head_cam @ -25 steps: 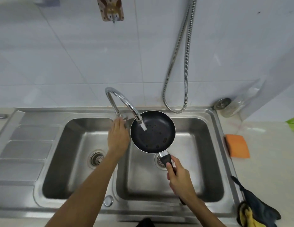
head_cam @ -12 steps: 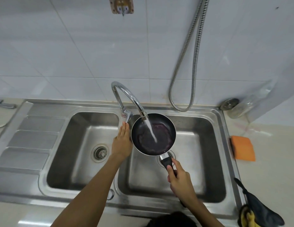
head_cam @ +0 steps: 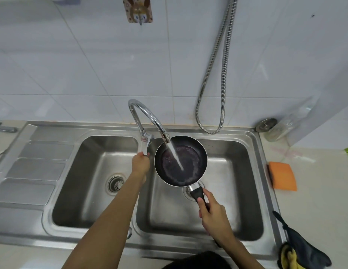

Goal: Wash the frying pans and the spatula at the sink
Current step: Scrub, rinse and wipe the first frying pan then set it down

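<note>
A small black frying pan [head_cam: 196, 152] hangs over the right basin of the steel double sink [head_cam: 252, 144]. My right hand [head_cam: 214, 216] grips its black handle. Water streams from the curved chrome tap [head_cam: 148, 115] into the pan and pools there. My left hand [head_cam: 140, 164] holds the end of the tap lever [head_cam: 147, 142], just left of the pan. No spatula and no second pan are in view.
An orange sponge [head_cam: 283, 175] lies on the counter right of the sink. A dark glove with a yellow cloth [head_cam: 303, 253] sits at the front right. A glass jar [head_cam: 280, 129] lies by the wall. A metal hose [head_cam: 214, 74] hangs above. The draining board [head_cam: 33, 171] is on the left.
The tap lever came up under my left hand and water began running into the pan, which now holds a pool. The pan stayed under the spout.
</note>
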